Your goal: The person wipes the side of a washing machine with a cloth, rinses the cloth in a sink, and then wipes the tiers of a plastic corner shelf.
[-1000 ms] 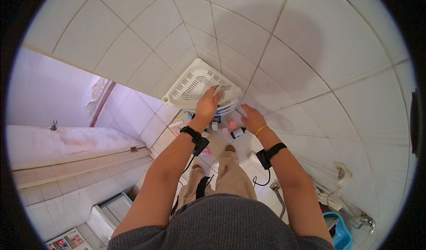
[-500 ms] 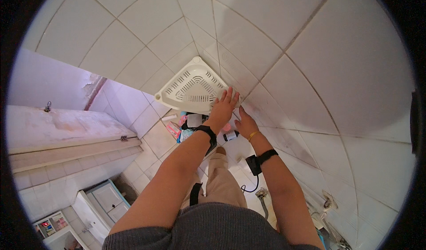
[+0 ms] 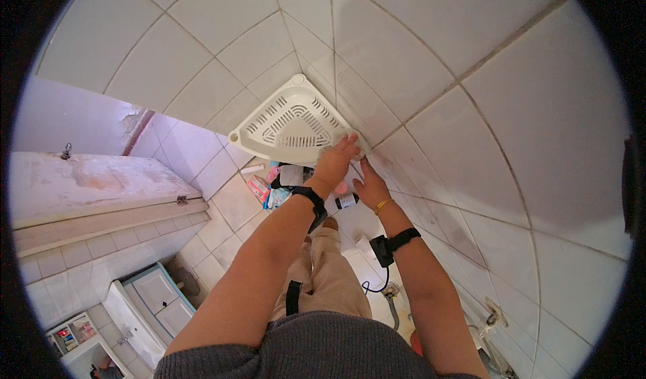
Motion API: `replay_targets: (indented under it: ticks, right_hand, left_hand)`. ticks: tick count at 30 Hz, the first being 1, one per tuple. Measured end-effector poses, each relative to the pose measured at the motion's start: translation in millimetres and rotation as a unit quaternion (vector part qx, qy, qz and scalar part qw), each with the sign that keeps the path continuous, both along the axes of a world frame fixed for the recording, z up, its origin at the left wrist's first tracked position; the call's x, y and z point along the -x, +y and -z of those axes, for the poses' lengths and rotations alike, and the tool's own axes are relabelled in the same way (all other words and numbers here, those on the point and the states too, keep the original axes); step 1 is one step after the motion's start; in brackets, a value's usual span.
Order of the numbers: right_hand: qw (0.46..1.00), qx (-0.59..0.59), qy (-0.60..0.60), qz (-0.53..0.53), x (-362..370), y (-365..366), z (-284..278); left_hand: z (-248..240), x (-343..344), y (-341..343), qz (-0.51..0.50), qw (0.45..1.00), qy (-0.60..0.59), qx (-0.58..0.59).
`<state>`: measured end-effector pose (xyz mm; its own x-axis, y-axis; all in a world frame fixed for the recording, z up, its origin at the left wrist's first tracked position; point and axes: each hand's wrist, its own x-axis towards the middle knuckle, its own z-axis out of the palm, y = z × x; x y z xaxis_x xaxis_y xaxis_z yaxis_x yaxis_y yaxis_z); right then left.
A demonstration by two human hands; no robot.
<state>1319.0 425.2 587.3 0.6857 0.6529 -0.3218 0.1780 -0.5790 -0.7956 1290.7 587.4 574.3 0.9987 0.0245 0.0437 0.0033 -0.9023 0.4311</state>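
A cream corner shelf (image 3: 269, 126) with slotted holes sits where two tiled walls meet. My left hand (image 3: 334, 163) lies over its right front corner, fingers bent and close together on a pale, crumpled cloth (image 3: 361, 143). Part of this cloth is hidden beneath the hand. Just below that corner, my right hand (image 3: 373, 189) reaches up along the wall, its fingers stretched and the thumb apart. Its fingertips come close to the shelf's corner; whether they touch it I cannot tell. Nothing shows in the right hand.
Below the shelf, a pink-and-white package (image 3: 258, 189) and several other items lie on the tiled floor. A small dark container (image 3: 346, 200) is near them. To the left are a worn white door (image 3: 108, 184) and a washbasin cabinet (image 3: 161, 295). A pipe fitting (image 3: 494, 312) juts from the right wall.
My left hand's fingers have gone from spread to more bent and close together at the shelf's corner. The right hand stays just below, its thumb farther apart. The view has shifted slightly.
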Motion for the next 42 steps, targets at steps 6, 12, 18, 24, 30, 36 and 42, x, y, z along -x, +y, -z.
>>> replay_targets:
  ticks: [6,12,18,24,30,36,42]
  right_hand:
    - [0.999,0.003,0.033,0.015,-2.9,3.1,-2.0]
    - [1.000,0.013,0.001,0.020,-8.3,-4.0,2.9]
    - [0.999,-0.012,-0.029,0.017,-10.8,0.3,9.7]
    - [0.996,0.040,0.076,0.031,-13.4,7.2,-11.6]
    - [0.998,0.021,0.052,0.033,-9.7,11.9,-1.6]
    - [0.999,0.039,0.002,0.029,-3.9,20.4,-3.6]
    - [0.993,0.111,0.019,0.019,-8.0,20.7,3.5]
  left_hand:
    - [-12.5,-6.8,15.5,-0.106,0.981,0.016,0.163]
    - [-36.3,-16.1,16.6,-0.268,0.891,-0.060,0.363]
    - [-26.7,-13.7,2.8,-0.107,0.981,-0.061,0.152]
    - [-30.3,-26.7,10.1,-0.156,0.959,-0.027,0.236]
    - [-19.1,-36.3,12.7,-0.212,0.955,-0.033,0.205]
    - [-19.7,-14.6,12.6,-0.135,0.978,-0.036,0.155]
    - [-24.7,3.4,20.8,0.007,0.994,-0.041,0.102]
